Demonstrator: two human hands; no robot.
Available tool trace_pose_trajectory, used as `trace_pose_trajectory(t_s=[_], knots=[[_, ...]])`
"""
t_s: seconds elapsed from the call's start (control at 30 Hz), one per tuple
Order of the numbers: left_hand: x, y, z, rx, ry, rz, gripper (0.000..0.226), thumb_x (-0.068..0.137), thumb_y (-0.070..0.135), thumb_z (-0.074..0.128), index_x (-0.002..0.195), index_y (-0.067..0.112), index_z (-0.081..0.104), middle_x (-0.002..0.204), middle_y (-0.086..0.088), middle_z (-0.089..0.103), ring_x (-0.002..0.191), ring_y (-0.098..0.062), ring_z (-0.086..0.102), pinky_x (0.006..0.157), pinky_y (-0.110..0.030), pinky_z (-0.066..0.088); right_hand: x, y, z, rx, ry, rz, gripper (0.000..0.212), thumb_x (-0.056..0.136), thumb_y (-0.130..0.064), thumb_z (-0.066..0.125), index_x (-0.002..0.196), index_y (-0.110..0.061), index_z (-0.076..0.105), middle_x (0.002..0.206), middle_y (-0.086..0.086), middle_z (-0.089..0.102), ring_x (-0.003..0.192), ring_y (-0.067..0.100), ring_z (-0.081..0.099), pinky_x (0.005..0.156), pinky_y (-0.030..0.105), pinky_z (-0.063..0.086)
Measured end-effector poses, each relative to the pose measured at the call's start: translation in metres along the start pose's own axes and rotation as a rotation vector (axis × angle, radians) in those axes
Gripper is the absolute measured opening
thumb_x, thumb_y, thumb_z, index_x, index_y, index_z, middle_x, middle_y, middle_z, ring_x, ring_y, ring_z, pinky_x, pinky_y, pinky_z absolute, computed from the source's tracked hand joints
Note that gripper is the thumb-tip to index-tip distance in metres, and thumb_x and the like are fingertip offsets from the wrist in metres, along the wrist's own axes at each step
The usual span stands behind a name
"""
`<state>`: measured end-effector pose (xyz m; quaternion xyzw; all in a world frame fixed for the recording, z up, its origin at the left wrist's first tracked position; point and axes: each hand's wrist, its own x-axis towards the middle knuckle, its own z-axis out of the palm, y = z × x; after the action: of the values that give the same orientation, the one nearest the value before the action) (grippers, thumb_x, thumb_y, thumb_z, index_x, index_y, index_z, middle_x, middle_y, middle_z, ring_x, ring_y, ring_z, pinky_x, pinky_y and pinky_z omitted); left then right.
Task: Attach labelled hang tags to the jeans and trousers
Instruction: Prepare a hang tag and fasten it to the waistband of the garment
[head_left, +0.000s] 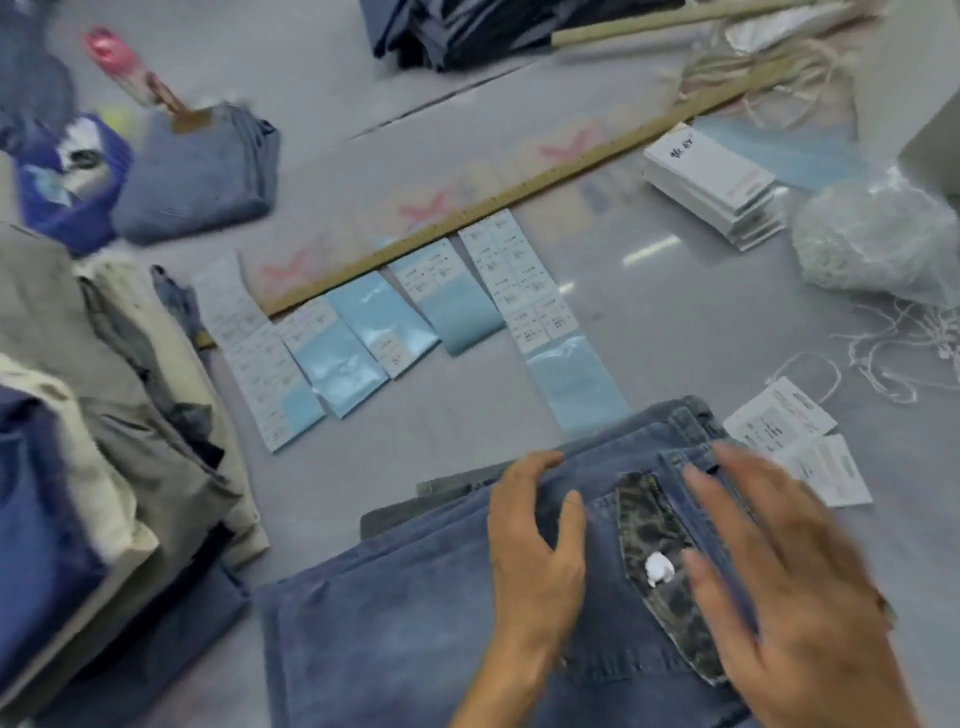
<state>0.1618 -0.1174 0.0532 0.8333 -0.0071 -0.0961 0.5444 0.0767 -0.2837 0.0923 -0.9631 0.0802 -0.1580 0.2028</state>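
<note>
I have both hands flat on the jeans (441, 597) on the desk (675, 312), left hand (535, 540) and right hand (779, 571) spread, holding nothing. The strung hang tags (779, 423) lie just beyond my right hand, so it's nearer.

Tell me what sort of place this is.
Probably a garment finishing or packing table. Folded jeans lie under both hands, label sheets sit in a row by a long ruler, a stack of hang tags waits at the right, and more trousers are piled left.
</note>
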Motion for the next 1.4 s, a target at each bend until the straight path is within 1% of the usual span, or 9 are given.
trace_pose_trajectory(t_s=[0.13, 0.27, 0.4, 0.53, 0.63, 0.77, 0.9, 1.23, 1.4], knots=[[0.007, -0.061, -0.052, 0.367, 0.023, 0.007, 0.032, 0.095, 0.028, 0.069, 0.126, 0.024, 0.067, 0.137, 0.012, 0.058, 0.132, -0.012, 0.049, 0.113, -0.040, 0.035, 0.004, -0.010, 0.027, -0.040, -0.520, -0.022, 0.073, 0.099, -0.067, 0.009, 0.149, -0.028, 0.046, 0.163, -0.023, 0.012, 0.150, -0.008, 0.000, 0.119, 0.030, 0.009], [0.044, -0.098, -0.125, 0.331, 0.252, -0.073, 0.023, 0.100, 0.016, 0.062, 0.122, 0.020, 0.068, 0.127, 0.022, 0.056, 0.123, -0.010, 0.051, 0.110, -0.023, 0.033, 0.042, -0.045, 0.032, 0.243, -0.331, -0.028, 0.041, 0.092, -0.076, 0.008, 0.122, -0.062, 0.032, 0.147, -0.052, 0.019, 0.131, -0.015, 0.039, 0.108, 0.005, 0.015], [0.097, -0.129, -0.186, 0.465, 0.439, -0.185, 0.041, 0.100, 0.007, 0.055, 0.141, 0.010, 0.054, 0.147, -0.005, 0.051, 0.136, -0.026, 0.043, 0.112, -0.023, 0.024, 0.086, -0.071, 0.064, 0.254, -0.172, -0.019, 0.077, 0.103, -0.063, 0.023, 0.088, -0.012, 0.079, 0.105, -0.042, 0.063, 0.083, 0.016, 0.068, 0.090, 0.006, 0.033], [0.124, -0.153, -0.203, 0.382, 0.501, -0.289, 0.056, 0.101, 0.013, 0.053, 0.154, 0.009, 0.035, 0.154, -0.011, 0.041, 0.139, -0.028, 0.039, 0.112, -0.022, 0.022, 0.137, -0.143, 0.147, 0.332, -0.158, -0.361, 0.012, 0.093, -0.010, 0.065, 0.095, -0.009, 0.077, 0.091, -0.001, 0.072, 0.083, 0.015, 0.065, 0.079, 0.027, 0.054], [0.131, -0.167, -0.199, 0.425, 0.577, -0.237, 0.051, 0.101, 0.012, 0.050, 0.151, 0.008, 0.040, 0.148, -0.012, 0.048, 0.133, -0.024, 0.045, 0.111, -0.029, 0.034, 0.184, -0.206, 0.222, 0.379, -0.428, -0.590, 0.022, 0.085, 0.006, 0.074, 0.103, -0.005, 0.076, 0.103, 0.006, 0.073, 0.094, 0.027, 0.070, 0.075, 0.040, 0.059], [0.135, -0.179, -0.198, 0.483, 0.644, -0.156, 0.046, 0.096, 0.011, 0.048, 0.140, 0.001, 0.053, 0.134, -0.017, 0.061, 0.121, -0.033, 0.059, 0.097, -0.043, 0.053, 0.231, -0.242, 0.294, 0.239, -0.694, -0.928, 0.022, 0.091, -0.006, 0.068, 0.112, -0.009, 0.071, 0.116, 0.006, 0.069, 0.107, 0.028, 0.061, 0.084, 0.042, 0.054], [0.138, -0.184, -0.195, 0.487, 0.668, -0.109, 0.043, 0.096, 0.013, 0.049, 0.134, -0.004, 0.060, 0.133, -0.020, 0.063, 0.118, -0.037, 0.063, 0.097, -0.047, 0.055, 0.248, -0.241, 0.323, 0.184, -0.727, -1.113, 0.017, 0.090, -0.013, 0.071, 0.107, -0.016, 0.070, 0.114, -0.001, 0.066, 0.105, 0.020, 0.057, 0.083, 0.035, 0.052], [0.136, -0.180, -0.198, 0.550, 0.719, -0.087, 0.039, 0.090, 0.007, 0.070, 0.128, -0.001, 0.065, 0.122, -0.017, 0.069, 0.110, -0.035, 0.066, 0.096, -0.040, 0.052, 0.254, -0.256, 0.321, 0.168, -0.680, -1.184, 0.012, 0.094, -0.020, 0.069, 0.100, -0.015, 0.077, 0.107, 0.002, 0.071, 0.095, 0.025, 0.063, 0.070, 0.040, 0.056], [0.136, -0.181, -0.201, 0.545, 0.632, -0.186, 0.058, 0.098, 0.035, 0.061, 0.148, 0.009, 0.048, 0.144, -0.016, 0.055, 0.134, -0.035, 0.051, 0.112, -0.046, 0.042, 0.247, -0.254, 0.323, 0.175, -0.700, -1.064, 0.009, 0.095, -0.021, 0.064, 0.096, -0.013, 0.069, 0.102, 0.000, 0.067, 0.092, 0.023, 0.060, 0.067, 0.044, 0.054]])
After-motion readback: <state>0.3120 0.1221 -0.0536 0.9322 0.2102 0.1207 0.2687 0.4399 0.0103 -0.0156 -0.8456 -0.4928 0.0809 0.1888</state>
